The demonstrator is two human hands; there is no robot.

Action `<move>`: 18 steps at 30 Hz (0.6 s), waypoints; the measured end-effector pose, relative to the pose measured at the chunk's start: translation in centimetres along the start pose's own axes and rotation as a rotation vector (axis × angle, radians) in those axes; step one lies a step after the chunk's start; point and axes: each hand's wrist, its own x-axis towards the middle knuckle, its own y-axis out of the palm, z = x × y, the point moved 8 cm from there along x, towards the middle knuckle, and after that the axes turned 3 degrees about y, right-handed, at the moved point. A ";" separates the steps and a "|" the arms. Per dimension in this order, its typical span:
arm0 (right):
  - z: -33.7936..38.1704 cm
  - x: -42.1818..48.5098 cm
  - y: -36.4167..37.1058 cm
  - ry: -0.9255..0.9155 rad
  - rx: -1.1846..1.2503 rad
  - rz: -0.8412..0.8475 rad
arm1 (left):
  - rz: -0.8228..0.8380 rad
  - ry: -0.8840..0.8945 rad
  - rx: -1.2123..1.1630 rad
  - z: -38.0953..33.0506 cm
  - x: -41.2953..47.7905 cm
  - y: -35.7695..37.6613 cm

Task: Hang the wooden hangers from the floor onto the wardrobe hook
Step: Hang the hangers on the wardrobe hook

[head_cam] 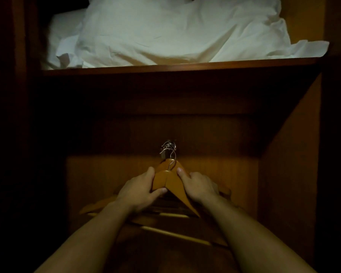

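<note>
A wooden hanger (166,181) is in front of me inside the wardrobe, its wire hook reaching up to the metal wardrobe hook (168,147) on the back panel. My left hand (141,189) grips its left shoulder, thumb on top. My right hand (198,185) grips its right shoulder. Behind it, several more wooden hangers (166,164) hang with their wire hooks bunched on the same hook. Their bars (175,232) show below my wrists.
A wooden shelf (177,68) runs across above the hook, piled with white bedding (165,30). The wardrobe's right side panel (287,164) stands close. The left side is too dark to make out.
</note>
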 end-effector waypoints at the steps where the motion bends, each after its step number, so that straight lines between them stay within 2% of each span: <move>1: 0.0 0.1 0.3 0.004 0.002 0.005 | -0.002 0.005 0.006 0.2 0.1 0.1; 18: -1.0 1.3 2.4 0.031 0.140 0.111 | -0.022 0.041 -0.015 1.0 0.1 1.5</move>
